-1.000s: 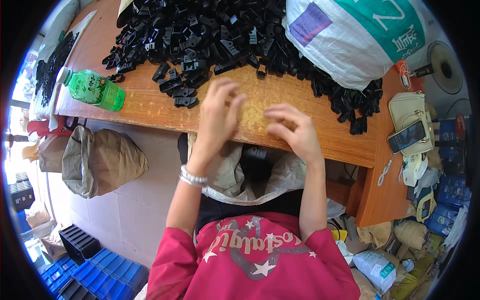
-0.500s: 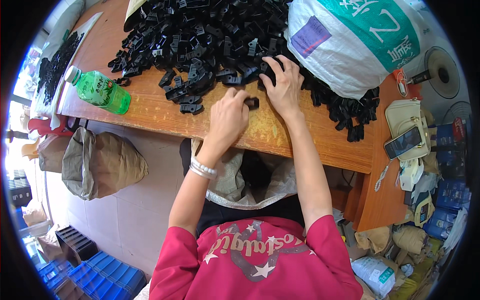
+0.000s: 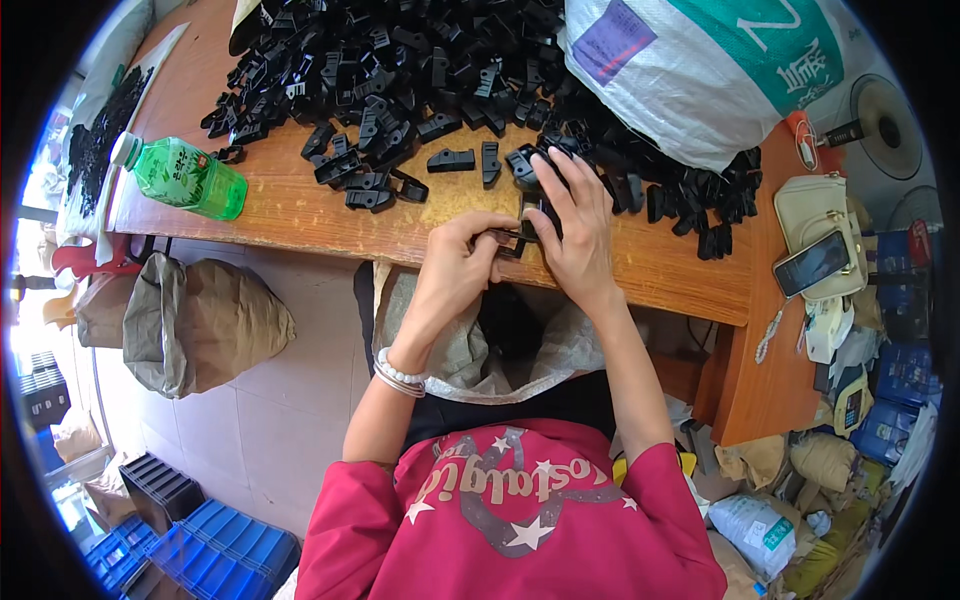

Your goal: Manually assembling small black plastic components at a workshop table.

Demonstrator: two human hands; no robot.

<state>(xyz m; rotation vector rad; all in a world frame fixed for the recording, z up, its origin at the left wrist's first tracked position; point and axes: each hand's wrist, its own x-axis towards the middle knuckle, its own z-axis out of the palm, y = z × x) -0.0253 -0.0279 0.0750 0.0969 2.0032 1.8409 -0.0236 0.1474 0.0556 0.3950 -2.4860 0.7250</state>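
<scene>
My left hand (image 3: pixel 465 258) is closed at the table's front edge, thumb and fingertips pinching a small black plastic part (image 3: pixel 511 246). Just to its right is my right hand (image 3: pixel 580 228), fingers stretched and apart. Its fingertips rest by a black part (image 3: pixel 521 165), and its thumb reaches toward the piece in my left hand. Another dark part (image 3: pixel 532 204) lies between that thumb and forefinger, partly covered. Two loose black parts, one lying sideways (image 3: pixel 451 160) and one upright (image 3: pixel 490 165), sit before the large heap of black parts (image 3: pixel 400 70).
A green bottle (image 3: pixel 190 180) lies on the table at left. A white and green woven sack (image 3: pixel 690 80) leans over the heap at right. Below the table edge, an open woven sack (image 3: pixel 450 350) lies at my lap. A phone (image 3: pixel 811 263) rests on a cream bag (image 3: pixel 812 205).
My right hand has drawn back from the heap toward me. My left hand has shifted slightly nearer the table edge. Several parts now lie apart from the heap's front.
</scene>
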